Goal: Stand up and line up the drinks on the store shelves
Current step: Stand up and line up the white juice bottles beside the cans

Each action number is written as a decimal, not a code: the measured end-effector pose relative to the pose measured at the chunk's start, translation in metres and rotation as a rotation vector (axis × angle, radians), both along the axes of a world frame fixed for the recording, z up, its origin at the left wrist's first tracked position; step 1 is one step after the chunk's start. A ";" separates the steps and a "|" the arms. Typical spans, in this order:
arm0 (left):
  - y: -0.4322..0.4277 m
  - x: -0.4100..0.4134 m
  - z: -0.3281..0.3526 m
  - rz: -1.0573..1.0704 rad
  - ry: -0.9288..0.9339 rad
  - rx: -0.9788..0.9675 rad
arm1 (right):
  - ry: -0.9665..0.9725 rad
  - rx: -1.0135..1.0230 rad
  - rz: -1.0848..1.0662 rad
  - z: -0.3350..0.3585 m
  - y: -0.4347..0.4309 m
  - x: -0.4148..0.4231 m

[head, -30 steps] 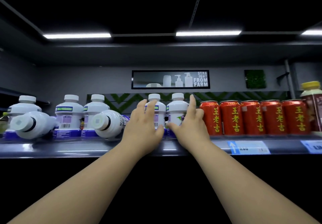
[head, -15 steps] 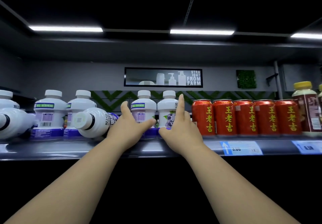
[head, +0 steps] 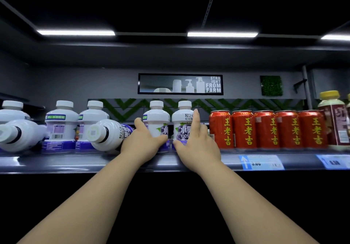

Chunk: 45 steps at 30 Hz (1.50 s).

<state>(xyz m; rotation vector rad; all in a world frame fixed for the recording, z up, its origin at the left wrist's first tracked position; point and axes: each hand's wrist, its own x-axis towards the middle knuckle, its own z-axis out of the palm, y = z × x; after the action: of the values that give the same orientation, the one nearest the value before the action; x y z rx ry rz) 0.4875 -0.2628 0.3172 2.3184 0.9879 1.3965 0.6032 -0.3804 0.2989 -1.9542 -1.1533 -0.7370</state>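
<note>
You have one view only: the wide-angle camera on your head. It sits at about the height of the shelf (head: 75,165), faces it squarely, and is near enough that your left hand (head: 144,142) and right hand (head: 198,146) reach it mid-frame, with the ceiling lights (head: 75,33) above.

price tag (head: 262,162) is blurred; right edge cuts off the yellow-capped bottle (head: 334,122).
</note>
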 end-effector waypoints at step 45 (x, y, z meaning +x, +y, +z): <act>0.003 0.001 -0.013 0.046 0.132 0.245 | -0.034 0.214 -0.132 -0.014 0.001 -0.003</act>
<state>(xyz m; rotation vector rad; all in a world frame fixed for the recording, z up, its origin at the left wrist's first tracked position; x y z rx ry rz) 0.4889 -0.2594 0.3047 2.6098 0.9588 1.4726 0.5998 -0.3794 0.2850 -1.8551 -0.9299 -0.9275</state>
